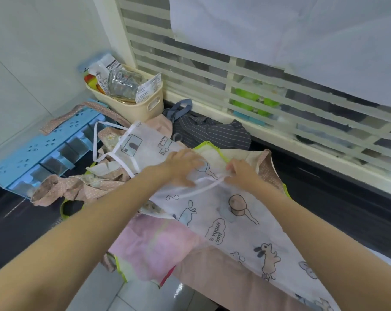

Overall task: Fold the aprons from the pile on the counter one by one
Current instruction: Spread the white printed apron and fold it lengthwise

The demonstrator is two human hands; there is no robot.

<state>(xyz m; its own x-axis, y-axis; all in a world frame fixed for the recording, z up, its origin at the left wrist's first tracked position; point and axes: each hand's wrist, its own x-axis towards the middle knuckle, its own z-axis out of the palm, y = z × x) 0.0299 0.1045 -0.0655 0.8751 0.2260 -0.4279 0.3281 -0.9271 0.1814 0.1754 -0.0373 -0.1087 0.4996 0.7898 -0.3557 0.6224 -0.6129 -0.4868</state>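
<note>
Both forearms come in from the bottom edge and meet over the white apron (230,212), which lies spread on top of the pile on the dark table (15,223).

On the left stands a blue rack (44,151), and behind it a cream basket (143,106) full of packets. Beside the rack lie crumpled pink dotted aprons (62,187), not folded. A pink apron (149,241) hangs over the table edge under the white one.

In the middle, the left hand (183,167) rests on the white apron with fingers spread and rather flat, pressing the cloth down. Next to it, the right hand (241,173) pinches the white strap (203,187) with curled fingers. Behind the hands lies a dark striped apron (210,131), also crumpled.

I judge the task is near its beginning: no folded apron is visible, the white one is only being arranged, and several aprons in the pile remain.
</note>
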